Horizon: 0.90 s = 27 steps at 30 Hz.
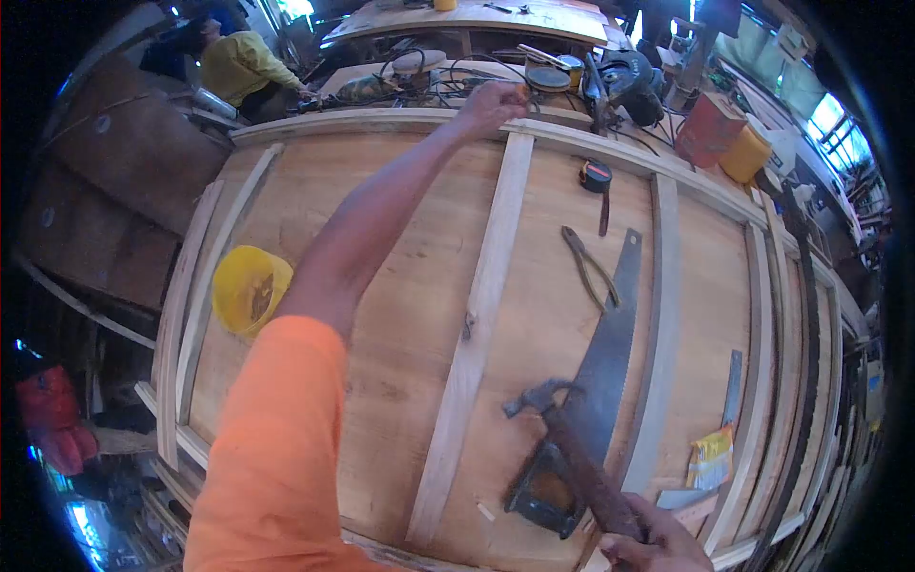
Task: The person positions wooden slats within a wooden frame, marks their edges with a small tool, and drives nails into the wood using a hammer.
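Note:
My left hand [492,107] is stretched out to the far rail of a wooden frame [477,315], over the top end of its middle batten. Its fingers are curled together, and whatever they pinch is too small to make out. In my right hand [658,543], at the lower right, is the wooden handle of a claw hammer [593,467], its head pointing up and left. Beneath the hammer lies a handsaw [610,362] with a dark handle. A pair of pliers [591,267] rests against the blade, and a tape measure [596,175] lies farther up.
A yellow container [252,291] stands on the panel at left. A yellow packet [710,459] and a try square [732,386] lie at right. Cables and power tools [629,81] crowd the bench behind. A person in a yellow top [243,67] is at the far left.

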Motion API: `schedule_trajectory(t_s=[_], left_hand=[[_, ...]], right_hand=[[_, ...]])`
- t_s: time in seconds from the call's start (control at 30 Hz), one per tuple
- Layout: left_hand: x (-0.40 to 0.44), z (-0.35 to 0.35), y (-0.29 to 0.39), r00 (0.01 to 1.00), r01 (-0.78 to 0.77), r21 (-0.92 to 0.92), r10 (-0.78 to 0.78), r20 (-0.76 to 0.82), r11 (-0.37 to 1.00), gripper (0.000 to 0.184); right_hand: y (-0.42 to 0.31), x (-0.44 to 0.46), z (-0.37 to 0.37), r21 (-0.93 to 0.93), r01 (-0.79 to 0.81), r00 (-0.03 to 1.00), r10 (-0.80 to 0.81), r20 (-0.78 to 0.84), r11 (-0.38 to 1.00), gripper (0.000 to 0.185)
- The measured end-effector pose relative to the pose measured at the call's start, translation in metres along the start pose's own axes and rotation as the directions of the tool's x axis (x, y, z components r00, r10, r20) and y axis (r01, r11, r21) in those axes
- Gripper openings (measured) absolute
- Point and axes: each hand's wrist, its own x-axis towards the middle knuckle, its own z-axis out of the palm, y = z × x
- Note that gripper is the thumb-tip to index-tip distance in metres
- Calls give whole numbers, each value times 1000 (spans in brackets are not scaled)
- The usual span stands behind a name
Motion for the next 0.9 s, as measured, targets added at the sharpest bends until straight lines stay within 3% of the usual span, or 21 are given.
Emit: schedule_trajectory(t_s=[0.03,0.1,0.13,0.17,0.2,0.27,0.3,0.33,0.43,0.47,0.57,0.7,0.77,0.8,0.9], left_hand=[[14,6,-9,995,57,-33,-55,80,998,22],[30,17,-24,981,114,-65,-102,168,991,21],[34,23,-32,977,81,-46,-70,203,996,21],[39,27,-39,970,48,-27,-40,238,998,20],[42,30,-49,961,32,6,-33,275,999,20],[42,36,-57,960,5,40,-16,279,999,20],[41,35,-56,961,-32,72,11,277,997,19],[37,29,-38,957,-22,98,-7,289,995,18],[48,33,-51,944,-44,164,-13,331,986,24],[48,33,-49,942,-59,193,-9,337,979,25],[45,31,-33,948,-82,276,-10,318,958,22],[45,35,-41,930,-133,252,33,365,958,19],[38,39,-43,965,-166,122,136,224,978,21],[41,40,-42,959,-105,102,74,274,989,19],[42,35,-31,941,-127,190,57,335,974,17]], right_hand=[[-11,2,-2,-4,-2,1000,2,7,1000,58],[-26,11,-6,124,125,971,-96,-218,984,59],[-31,17,-9,61,192,926,-160,-343,980,62],[-46,28,-20,-41,207,916,-209,-342,977,68],[-60,43,-7,-100,120,752,-156,-641,988,91],[-86,75,-29,-91,274,790,-278,-547,957,80],[-95,92,-30,-125,288,729,-302,-615,950,78],[-99,117,-29,-201,439,590,-450,-670,876,70],[-132,176,-58,-410,588,513,-714,-477,697,57],[-149,188,-59,-383,613,550,-721,-422,691,54],[-181,232,-60,-403,662,497,-772,-396,632,48],[-197,272,-57,-394,706,448,-802,-396,589,43],[-199,276,-51,-391,705,441,-797,-412,592,43],[-199,277,-49,-378,705,455,-792,-408,600,45],[-197,278,-44,-358,698,480,-776,-409,620,48]])
